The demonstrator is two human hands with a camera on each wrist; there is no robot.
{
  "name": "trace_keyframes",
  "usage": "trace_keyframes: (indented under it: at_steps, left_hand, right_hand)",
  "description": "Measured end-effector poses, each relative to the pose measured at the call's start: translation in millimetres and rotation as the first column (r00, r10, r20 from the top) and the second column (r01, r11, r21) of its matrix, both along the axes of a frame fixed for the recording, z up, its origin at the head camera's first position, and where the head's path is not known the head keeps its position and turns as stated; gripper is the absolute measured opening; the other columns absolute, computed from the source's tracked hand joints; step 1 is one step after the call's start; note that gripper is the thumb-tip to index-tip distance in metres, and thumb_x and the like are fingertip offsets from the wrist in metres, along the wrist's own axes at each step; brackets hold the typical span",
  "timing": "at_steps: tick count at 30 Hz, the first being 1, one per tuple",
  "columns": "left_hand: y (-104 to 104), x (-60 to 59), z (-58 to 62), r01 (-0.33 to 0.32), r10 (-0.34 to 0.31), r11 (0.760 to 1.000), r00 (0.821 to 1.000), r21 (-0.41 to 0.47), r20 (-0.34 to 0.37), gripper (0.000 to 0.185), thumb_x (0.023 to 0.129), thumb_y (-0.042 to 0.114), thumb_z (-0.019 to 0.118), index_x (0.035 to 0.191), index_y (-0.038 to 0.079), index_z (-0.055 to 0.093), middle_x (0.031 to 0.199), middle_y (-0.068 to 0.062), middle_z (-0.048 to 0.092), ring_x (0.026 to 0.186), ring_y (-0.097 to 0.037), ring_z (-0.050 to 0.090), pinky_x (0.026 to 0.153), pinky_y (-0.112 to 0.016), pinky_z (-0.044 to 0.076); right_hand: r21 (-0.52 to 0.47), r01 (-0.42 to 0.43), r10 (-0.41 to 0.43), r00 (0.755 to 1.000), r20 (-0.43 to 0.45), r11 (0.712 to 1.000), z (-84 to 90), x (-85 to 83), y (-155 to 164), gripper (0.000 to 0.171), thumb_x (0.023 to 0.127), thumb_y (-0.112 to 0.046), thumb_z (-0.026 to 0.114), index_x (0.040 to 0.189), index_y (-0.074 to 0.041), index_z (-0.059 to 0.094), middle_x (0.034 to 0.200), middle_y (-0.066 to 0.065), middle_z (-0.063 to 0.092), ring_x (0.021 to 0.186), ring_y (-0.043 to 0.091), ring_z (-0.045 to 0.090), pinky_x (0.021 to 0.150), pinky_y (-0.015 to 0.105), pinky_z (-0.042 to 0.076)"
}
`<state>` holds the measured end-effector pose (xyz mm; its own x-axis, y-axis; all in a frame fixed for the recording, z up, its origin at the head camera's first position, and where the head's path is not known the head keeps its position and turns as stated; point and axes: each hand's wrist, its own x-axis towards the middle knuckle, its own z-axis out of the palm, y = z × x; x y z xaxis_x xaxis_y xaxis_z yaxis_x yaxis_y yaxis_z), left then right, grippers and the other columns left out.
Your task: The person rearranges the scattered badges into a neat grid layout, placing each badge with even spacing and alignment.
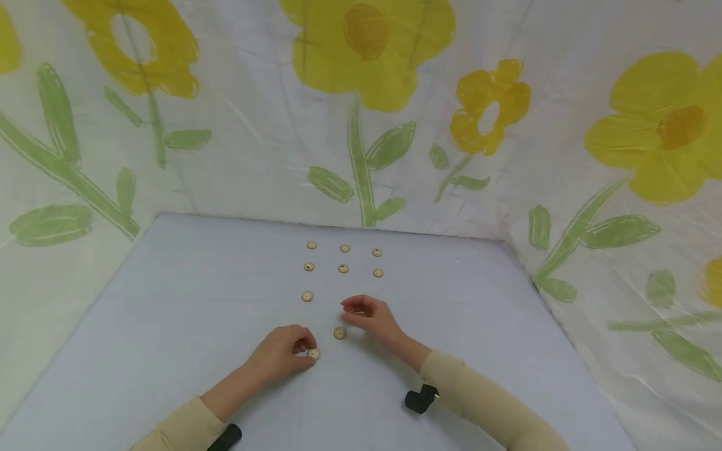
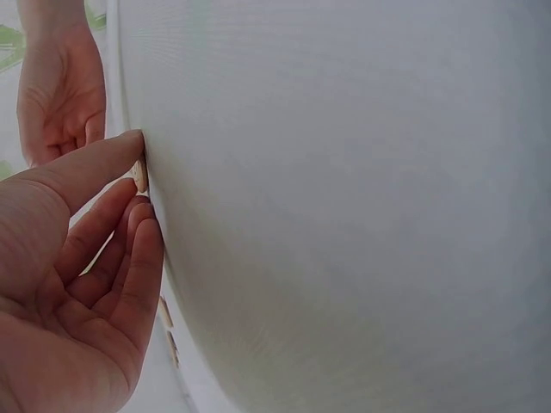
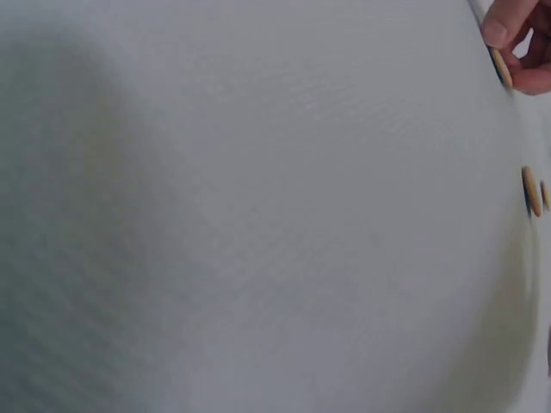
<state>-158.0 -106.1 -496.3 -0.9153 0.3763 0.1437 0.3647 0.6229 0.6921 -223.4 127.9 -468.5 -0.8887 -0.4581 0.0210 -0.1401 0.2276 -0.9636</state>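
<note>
My left hand (image 1: 282,352) pinches a small round wooden disc (image 1: 314,354) at the tabletop between thumb and fingers. In the left wrist view that disc is a thin edge under the thumb. Just beyond it, to the right, lies another wooden disc (image 1: 340,332) on the table. My right hand (image 1: 375,318) hovers beside and slightly past this second disc, fingers loosely bent, with nothing seen in them. A third disc (image 1: 307,295) lies farther away, between the hands' directions. In the right wrist view the left hand (image 3: 521,43) shows at the top right corner.
Farther back, several similar discs stand in two rows, among them a near-row disc (image 1: 343,268) and a back-row disc (image 1: 345,248); some bear dark marks. A pale cloth covers the table (image 1: 169,300). A flower-printed curtain (image 1: 248,156) rises along its back and sides.
</note>
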Motion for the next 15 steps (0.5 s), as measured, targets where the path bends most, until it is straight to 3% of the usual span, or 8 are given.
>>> trace_keyframes:
  at_steps: [6, 10, 15]
  left_hand:
    - [-0.4, -0.7, 0.9, -0.003, 0.003, 1.0, 1.0, 0.006, 0.014, 0.013, 0.08, 0.013, 0.078, 0.086, 0.017, 0.067, 0.079, 0.01, 0.058, 0.074, -0.008, 0.052, 0.067, -0.026, 0.045]
    - [-0.3, 0.3, 3.0, -0.003, 0.003, 1.0, 1.0, 0.012, 0.02, 0.012, 0.08, 0.012, 0.078, 0.085, 0.016, 0.067, 0.079, 0.009, 0.058, 0.074, -0.008, 0.052, 0.067, -0.026, 0.046]
    - [-0.5, 0.9, 4.3, 0.013, -0.013, 1.0, 1.0, 0.017, 0.002, 0.012, 0.08, 0.011, 0.078, 0.086, 0.014, 0.068, 0.078, 0.009, 0.058, 0.073, -0.008, 0.052, 0.067, -0.026, 0.045]
  right_hand:
    - [0.054, -0.059, 0.059, 0.998, 0.007, 0.997, -13.3, 3.1, 6.8, 0.03, 0.089, -0.008, 0.07, 0.116, 0.005, 0.063, 0.107, 0.017, 0.066, 0.089, 0.012, 0.06, 0.08, 0.023, 0.05]
    - [0.105, -0.05, 0.052, 0.998, -0.02, 0.993, -33.1, -0.3, 10.6, 0.029, 0.088, -0.012, 0.072, 0.114, -0.001, 0.066, 0.103, 0.007, 0.067, 0.089, 0.012, 0.06, 0.08, 0.024, 0.051]
    - [0.154, -0.03, 0.041, 0.997, -0.067, 0.988, -39.0, 3.5, 12.4, 0.027, 0.085, -0.02, 0.076, 0.11, -0.01, 0.069, 0.096, 0.001, 0.067, 0.087, 0.011, 0.061, 0.079, 0.025, 0.051]
